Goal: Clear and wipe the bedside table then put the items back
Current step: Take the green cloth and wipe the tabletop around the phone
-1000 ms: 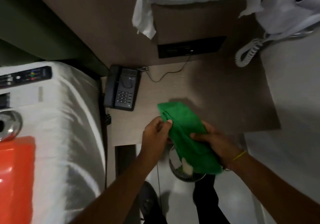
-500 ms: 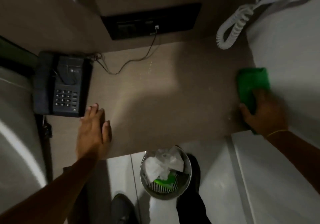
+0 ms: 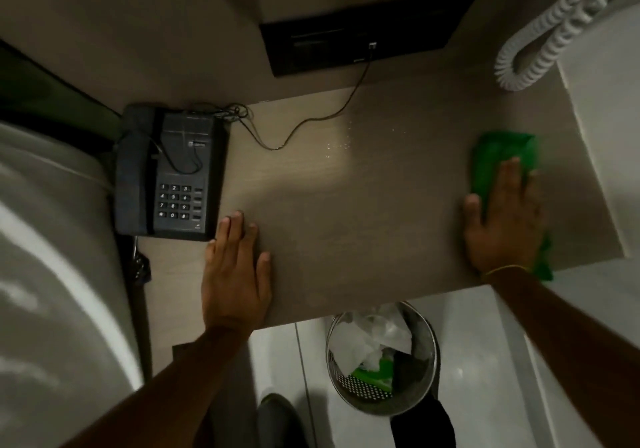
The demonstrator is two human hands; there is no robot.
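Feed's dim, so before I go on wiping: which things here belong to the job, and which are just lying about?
Job:
table
green cloth under right hand
left hand, flat on table
phone

Lying about:
bin on floor
coiled cord
wall panel

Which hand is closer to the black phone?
The left hand. It lies flat on the table, right beside the phone. The right hand is far across the table, pressing down on the green cloth.

The left hand (image 3: pixel 235 271) lies flat, palm down, fingers (image 3: pixel 232 231) together and extended. The right hand (image 3: pixel 504 219) presses flat with fingers spread, a thin band at its wrist; both forearms are bare.
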